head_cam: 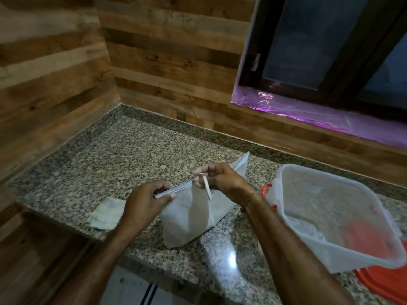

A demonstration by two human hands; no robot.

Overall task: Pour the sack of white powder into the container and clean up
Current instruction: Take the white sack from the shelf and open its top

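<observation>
On the speckled granite counter (pixel 92 159), near its front edge, stands the white sack (pixel 189 216), upright and full, its sealed top edge running from lower left to upper right. My left hand (pixel 145 202) pinches the near end of that top edge between thumb and fingers. My right hand (pixel 220 179) is closed on the same edge further along, and a narrow white strip (pixel 207 187) hangs down from its fingers across the face of the sack. To the right of the sack, just beside my right forearm, I see the clear plastic container (pixel 334 214), open and tilted, with an orange-red latch (pixel 266 190) on its near-left side. An orange-red lid (pixel 385 280) lies under its right part at the counter's edge. Left of the sack, close to my left wrist, a pale folded cloth (pixel 108 213) lies flat on the counter. Wood-patterned wall panels (pixel 55 73) rise behind, with a dark-framed window (pixel 330 51) at upper right.
</observation>
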